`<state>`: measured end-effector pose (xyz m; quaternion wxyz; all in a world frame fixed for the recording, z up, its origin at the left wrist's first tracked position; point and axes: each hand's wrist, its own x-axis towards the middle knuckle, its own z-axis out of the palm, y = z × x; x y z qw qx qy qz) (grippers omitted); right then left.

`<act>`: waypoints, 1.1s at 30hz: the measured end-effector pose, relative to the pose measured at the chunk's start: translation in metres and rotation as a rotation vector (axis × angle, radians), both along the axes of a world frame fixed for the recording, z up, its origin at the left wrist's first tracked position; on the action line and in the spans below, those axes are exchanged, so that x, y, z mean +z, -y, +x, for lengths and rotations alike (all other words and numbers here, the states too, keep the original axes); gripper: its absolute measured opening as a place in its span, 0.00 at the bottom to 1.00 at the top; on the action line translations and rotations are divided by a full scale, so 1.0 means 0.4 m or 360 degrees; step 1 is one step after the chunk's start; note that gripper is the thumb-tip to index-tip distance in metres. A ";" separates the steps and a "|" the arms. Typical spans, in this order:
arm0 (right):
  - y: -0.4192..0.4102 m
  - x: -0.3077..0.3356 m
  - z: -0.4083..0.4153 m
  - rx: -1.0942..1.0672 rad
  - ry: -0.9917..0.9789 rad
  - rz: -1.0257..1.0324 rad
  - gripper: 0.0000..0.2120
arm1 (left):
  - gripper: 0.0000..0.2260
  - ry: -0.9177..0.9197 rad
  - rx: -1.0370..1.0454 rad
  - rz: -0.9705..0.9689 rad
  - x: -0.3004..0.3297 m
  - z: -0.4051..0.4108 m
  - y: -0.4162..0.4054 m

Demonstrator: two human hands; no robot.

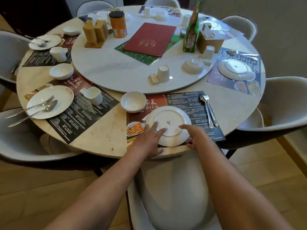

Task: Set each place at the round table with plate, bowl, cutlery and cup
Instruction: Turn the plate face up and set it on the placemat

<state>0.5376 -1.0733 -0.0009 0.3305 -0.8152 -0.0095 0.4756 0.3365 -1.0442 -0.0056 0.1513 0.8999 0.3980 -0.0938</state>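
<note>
A white plate point(172, 118) lies upside down on the dark placemat point(186, 100) at the near edge of the round table. My left hand point(147, 140) rests on the plate's left rim with fingers spread over its base. My right hand point(194, 135) touches the plate's right rim, fingers curled at the edge. An upright white bowl point(132, 101) stands to the plate's upper left. A fork and spoon point(208, 110) lie side by side on the mat's right. An upside-down cup point(163, 73) and an upside-down bowl point(192, 65) sit on the turntable beyond.
The left place holds a plate with fork and spoon point(49, 101), a cup point(93, 95) and a bowl point(61, 71). The right place has an upside-down plate point(235, 69). A red menu point(150, 39), an orange tin point(118, 24) and a tissue box point(209, 41) stand on the turntable. A beige chair point(174, 188) is below me.
</note>
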 end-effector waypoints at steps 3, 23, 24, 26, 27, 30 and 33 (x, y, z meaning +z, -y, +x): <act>-0.010 -0.038 0.010 -0.0049 -0.0036 0.0032 0.48 | 0.37 0.0094 0.0030 0.0023 -0.006 -0.011 0.003; 0.127 0.172 0.140 0.0601 -0.0037 0.0850 0.24 | 0.17 0.0444 0.0794 0.0700 0.153 0.178 0.210; 0.130 0.179 0.152 0.0631 0.0004 0.0868 0.27 | 0.17 0.0455 0.0863 0.0686 0.171 0.185 0.222; 0.134 0.197 0.165 0.0676 0.0062 0.0866 0.27 | 0.14 0.0494 0.1004 0.0612 0.197 0.194 0.243; 0.133 0.204 0.167 0.0698 0.0075 0.0855 0.27 | 0.13 0.0541 0.1094 0.0548 0.202 0.192 0.247; 0.137 0.210 0.169 0.0782 0.0148 0.0863 0.21 | 0.12 0.0833 0.1425 0.0281 0.197 0.182 0.255; 0.154 0.176 0.179 0.0839 0.0388 0.0707 0.19 | 0.13 0.1184 0.1707 -0.0049 0.189 0.174 0.256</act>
